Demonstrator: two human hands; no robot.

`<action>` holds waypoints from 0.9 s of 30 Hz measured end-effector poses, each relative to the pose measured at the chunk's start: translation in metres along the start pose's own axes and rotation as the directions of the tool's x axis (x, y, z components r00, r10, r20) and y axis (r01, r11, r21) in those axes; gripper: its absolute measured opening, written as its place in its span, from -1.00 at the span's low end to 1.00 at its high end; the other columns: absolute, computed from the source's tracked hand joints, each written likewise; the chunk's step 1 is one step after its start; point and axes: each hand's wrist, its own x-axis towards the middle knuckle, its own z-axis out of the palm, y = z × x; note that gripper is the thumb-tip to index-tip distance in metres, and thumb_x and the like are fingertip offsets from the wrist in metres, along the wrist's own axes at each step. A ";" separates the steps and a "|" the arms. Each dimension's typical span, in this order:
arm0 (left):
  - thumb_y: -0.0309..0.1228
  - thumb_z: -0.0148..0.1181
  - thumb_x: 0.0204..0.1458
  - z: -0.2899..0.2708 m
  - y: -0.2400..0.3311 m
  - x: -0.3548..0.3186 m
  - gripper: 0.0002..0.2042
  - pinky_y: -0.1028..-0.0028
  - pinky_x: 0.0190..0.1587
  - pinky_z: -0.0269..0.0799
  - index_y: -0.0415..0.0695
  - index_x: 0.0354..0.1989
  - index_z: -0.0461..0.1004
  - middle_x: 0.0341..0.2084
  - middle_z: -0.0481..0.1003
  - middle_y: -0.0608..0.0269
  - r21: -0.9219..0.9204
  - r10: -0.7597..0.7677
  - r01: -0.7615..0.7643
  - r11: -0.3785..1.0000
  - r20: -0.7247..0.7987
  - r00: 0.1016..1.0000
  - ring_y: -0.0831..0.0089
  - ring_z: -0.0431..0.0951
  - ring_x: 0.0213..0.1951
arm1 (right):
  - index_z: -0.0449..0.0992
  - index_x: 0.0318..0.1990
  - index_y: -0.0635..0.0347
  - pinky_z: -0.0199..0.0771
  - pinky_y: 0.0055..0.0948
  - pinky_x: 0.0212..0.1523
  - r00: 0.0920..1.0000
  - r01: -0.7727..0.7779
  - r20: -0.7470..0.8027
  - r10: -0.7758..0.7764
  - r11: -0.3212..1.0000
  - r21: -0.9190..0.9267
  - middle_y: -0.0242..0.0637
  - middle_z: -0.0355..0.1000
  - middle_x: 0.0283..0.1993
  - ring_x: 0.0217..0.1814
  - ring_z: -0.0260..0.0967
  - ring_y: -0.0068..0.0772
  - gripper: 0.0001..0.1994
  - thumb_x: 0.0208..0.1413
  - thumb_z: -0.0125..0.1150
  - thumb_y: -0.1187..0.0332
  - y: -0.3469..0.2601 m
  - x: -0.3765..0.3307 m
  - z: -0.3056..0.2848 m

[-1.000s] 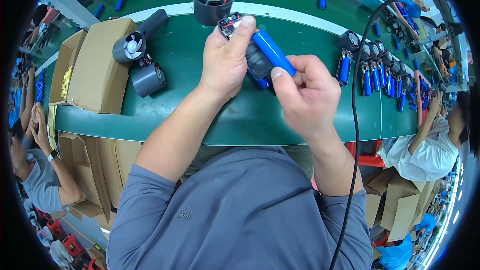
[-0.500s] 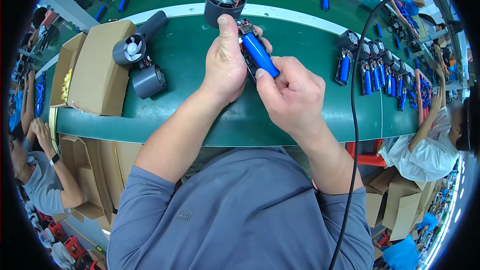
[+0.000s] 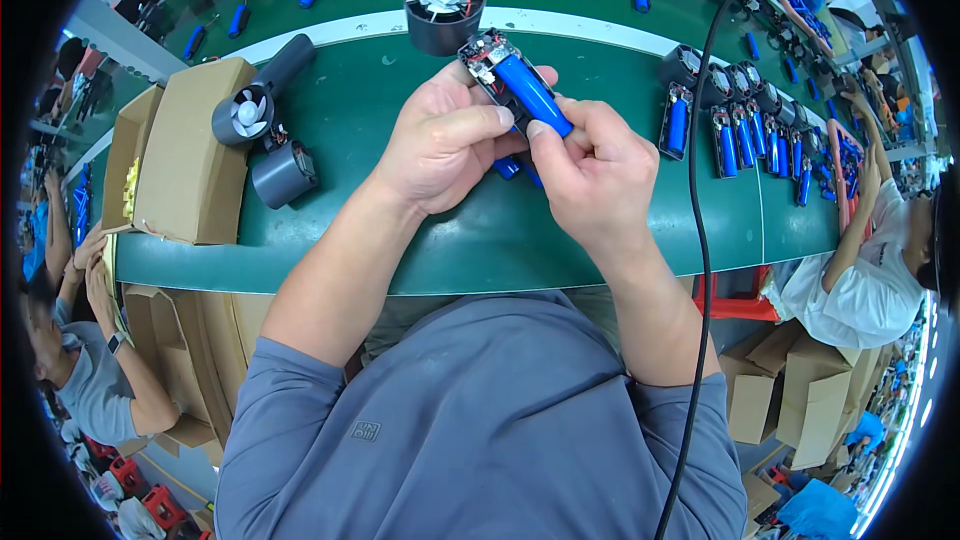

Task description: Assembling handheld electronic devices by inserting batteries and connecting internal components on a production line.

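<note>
Green matte bench (image 3: pixel 480 240) | both hands pinch glossy blue cylindrical battery (image 3: pixel 533 95)

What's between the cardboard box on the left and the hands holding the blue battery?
Head view: a grey handheld fan and a grey cylinder part lie on the green table between them.

Your left hand (image 3: pixel 445 145) and right hand (image 3: pixel 590 165) cover the lower end of the blue battery (image 3: pixel 530 93) and its black holder (image 3: pixel 487 65); the tiny wiring on top is too small to make out.
</note>
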 end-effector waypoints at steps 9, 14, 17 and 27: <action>-0.57 0.06 -0.02 0.007 -0.003 -0.002 -0.52 0.20 0.08 0.38 -0.19 0.14 0.19 0.05 0.36 -0.03 0.060 0.002 0.001 0.998 -0.039 0.999 0.22 0.46 0.00 | 0.47 -0.42 0.25 0.23 -0.51 -0.69 0.991 0.125 -0.048 -0.124 0.992 0.014 -0.37 0.27 -0.73 -0.75 0.25 -0.52 -0.87 -0.17 0.28 0.52 0.002 -0.005 0.000; -0.59 0.04 -0.03 0.011 0.000 -0.004 -0.52 0.23 0.07 0.39 -0.20 0.14 0.21 -0.02 0.41 0.02 0.102 -0.004 0.010 0.995 -0.054 0.999 0.26 0.48 -0.05 | 0.46 -0.43 0.38 0.16 -0.64 -0.68 0.912 -0.406 0.163 0.378 0.765 0.499 -0.46 0.37 -0.66 -0.66 0.19 -0.81 -0.90 -0.02 0.21 0.50 -0.021 0.005 -0.022; -0.63 0.01 -0.05 0.010 -0.002 -0.003 -0.52 0.24 0.06 0.39 -0.21 0.13 0.22 -0.09 0.43 0.06 0.140 0.017 0.004 0.990 -0.145 0.989 0.28 0.48 -0.05 | 0.46 -0.45 0.42 0.15 -0.67 -0.67 0.896 -0.444 0.238 0.375 0.775 0.450 -0.42 0.41 -0.61 -0.63 0.18 -0.83 -0.87 0.02 0.20 0.49 -0.022 0.012 -0.035; -0.50 0.13 0.01 0.010 -0.004 -0.006 -0.54 0.40 -0.27 0.51 -0.19 0.12 0.21 -0.28 0.47 0.07 0.196 0.086 -0.068 0.978 -0.082 0.993 0.38 0.53 -0.33 | 0.44 -0.57 0.26 -0.07 -0.65 -0.70 0.792 -0.596 0.335 0.511 0.525 0.607 -0.52 0.24 -0.68 -0.68 0.04 -0.80 -0.81 0.04 0.15 0.40 -0.005 0.013 -0.039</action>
